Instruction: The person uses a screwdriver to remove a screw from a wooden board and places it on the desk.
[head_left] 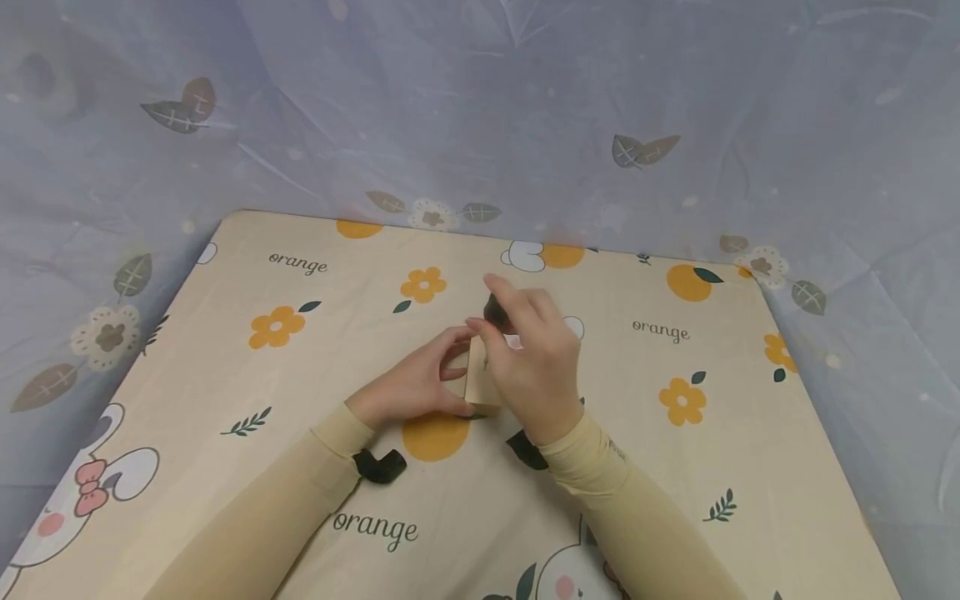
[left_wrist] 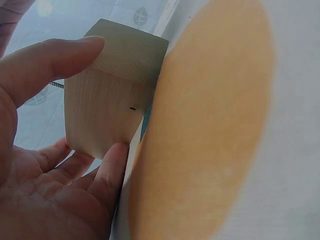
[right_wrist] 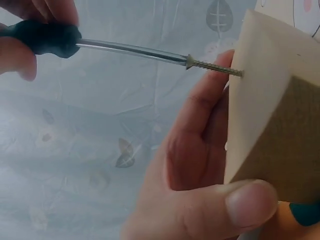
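Note:
My left hand grips a pale wooden block close over the tablecloth, its thumb on one face and its fingers around the opposite side. A long threaded screw stands out from the block's top face, only its tip sunk into the wood. My right hand pinches the dark handle of a screwdriver between thumb and fingers, above the block. In the right wrist view the screwdriver's metal shaft meets the screw head, roughly in line with it. The left wrist view shows a small dark mark on the block's side.
A cream tablecloth printed with oranges, flowers and rabbits covers the table. Behind the table hangs a grey-blue curtain with leaf prints. Dark straps show at both wrists.

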